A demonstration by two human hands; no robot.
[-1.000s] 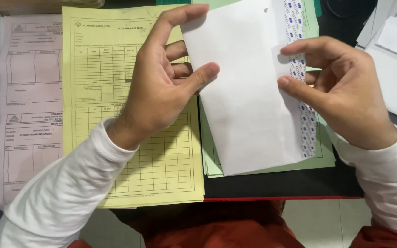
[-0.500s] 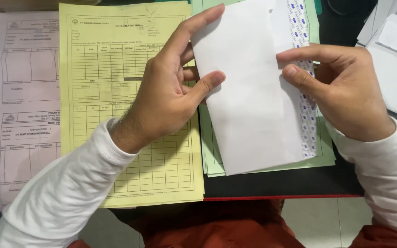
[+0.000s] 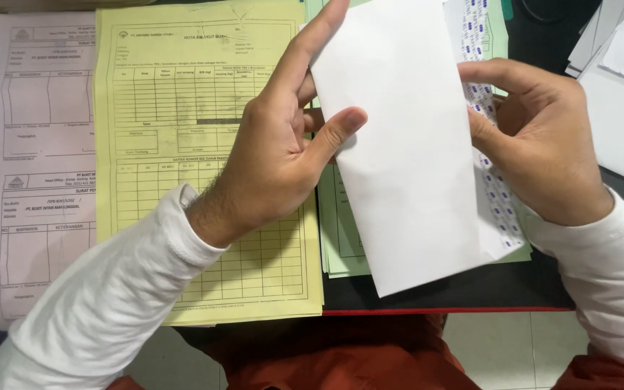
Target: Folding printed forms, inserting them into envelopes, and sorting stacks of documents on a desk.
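Note:
A long white envelope (image 3: 406,152) is held above the desk, tilted, between both hands. My left hand (image 3: 283,144) grips its left edge, thumb on the front and fingers behind. My right hand (image 3: 543,141) pinches the right edge at the open flap (image 3: 496,198), whose inner side has a blue dotted pattern. Both arms wear white sleeves.
A yellow printed form (image 3: 182,144) lies under my left hand, a pink form (image 3: 37,166) to its left. Green sheets (image 3: 341,238) lie beneath the envelope. White papers (image 3: 622,87) are stacked at the right. The dark desk's red front edge (image 3: 435,311) runs below.
The envelope has come a little closer and higher in view. My right hand's fingers have shifted along the flap edge; my left grip is unchanged.

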